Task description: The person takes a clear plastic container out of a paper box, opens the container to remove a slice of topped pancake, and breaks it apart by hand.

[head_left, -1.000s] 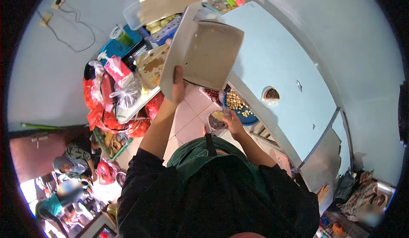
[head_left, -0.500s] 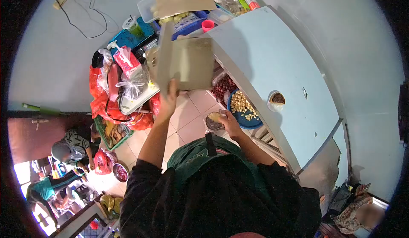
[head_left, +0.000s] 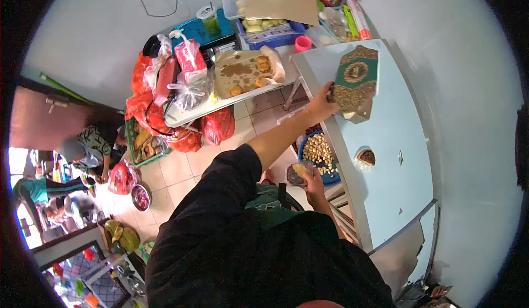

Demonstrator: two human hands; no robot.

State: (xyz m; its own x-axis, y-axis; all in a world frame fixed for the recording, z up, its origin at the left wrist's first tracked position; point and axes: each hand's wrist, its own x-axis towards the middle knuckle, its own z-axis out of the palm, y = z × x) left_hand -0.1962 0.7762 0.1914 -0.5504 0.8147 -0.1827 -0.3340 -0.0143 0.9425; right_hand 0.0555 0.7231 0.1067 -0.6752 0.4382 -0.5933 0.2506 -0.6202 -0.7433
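My left hand (head_left: pixel 321 105) grips the near left edge of a cardboard box (head_left: pixel 357 82) with a green and gold ornate pattern. The box is over the pale blue table (head_left: pixel 386 198); whether it rests there I cannot tell. My right hand (head_left: pixel 314 185) is closed around a small clear plastic pack (head_left: pixel 296 174) with dark contents and a pale yellow piece at its top. This pack is in front of my waist, beside a blue basin (head_left: pixel 330 177) of pale peeled pieces. On the table sits a dark, round food item (head_left: pixel 366 156) in clear plastic.
A paper-lined tray (head_left: pixel 237 72) with several browned pieces stands on the white side table (head_left: pixel 184 115), near a tissue pack (head_left: pixel 191 60) and red bags (head_left: pixel 217 125). A pink cup (head_left: pixel 302 44) stands at the back. Other people (head_left: pixel 91 148) crouch at the left.
My left hand has carried the box rightward from in front of the tray to over the blue table. Its patterned face now shows, and the tray is uncovered. The right hand still holds the pack.
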